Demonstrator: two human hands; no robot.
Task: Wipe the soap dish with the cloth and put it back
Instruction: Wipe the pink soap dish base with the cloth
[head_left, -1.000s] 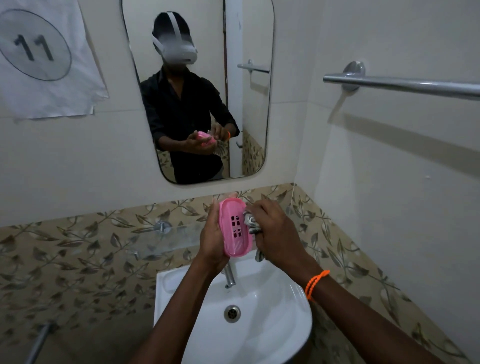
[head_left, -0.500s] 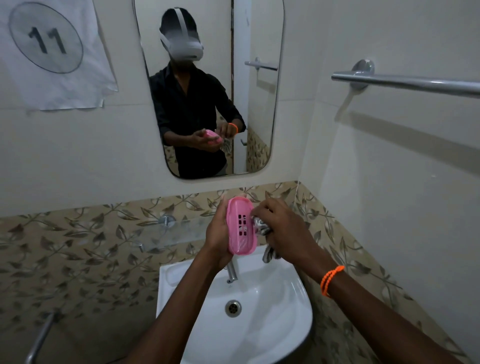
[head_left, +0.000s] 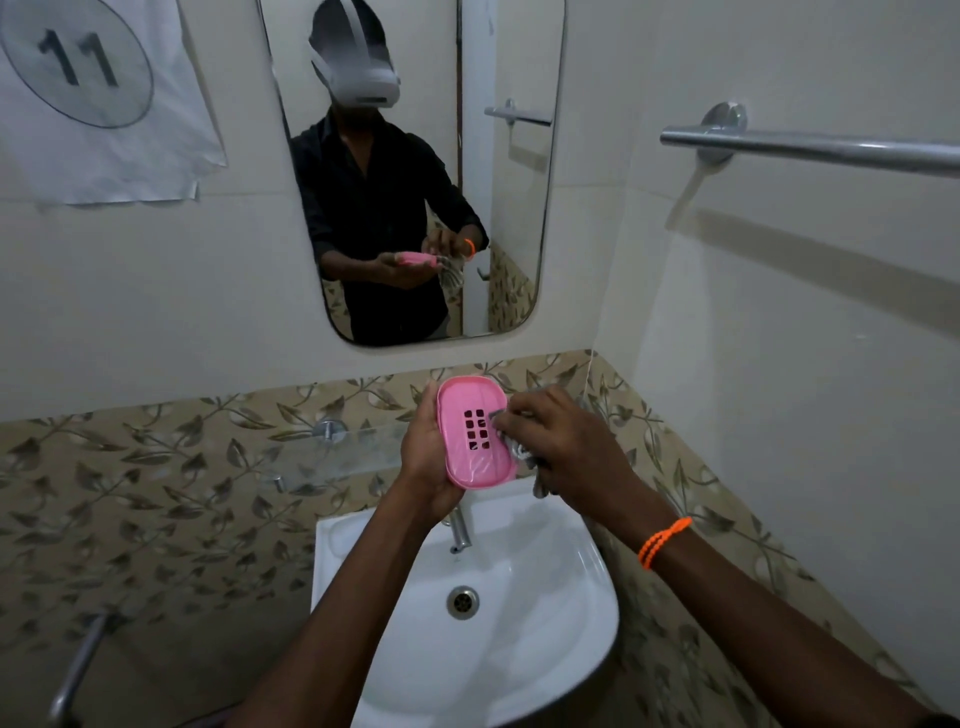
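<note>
A pink oval soap dish (head_left: 470, 434) with a block of drain holes is held above the basin, its inside facing me. My left hand (head_left: 423, 452) grips it from the left edge and underneath. My right hand (head_left: 558, 441) holds a crumpled grey cloth (head_left: 511, 447) and presses it against the dish's right side, by the holes. Most of the cloth is hidden under my fingers; a bit hangs below.
A white basin (head_left: 566, 582) with a tap (head_left: 458, 527) and drain (head_left: 462, 601) lies below. A glass shelf (head_left: 332, 457) runs along the leaf-patterned tiles at left. A mirror (head_left: 509, 208) hangs above; a towel rail (head_left: 810, 148) crosses the right wall.
The dish has turned from edge-on to tilted with its inside facing me. My right hand with the cloth has moved onto the dish's inner right side.
</note>
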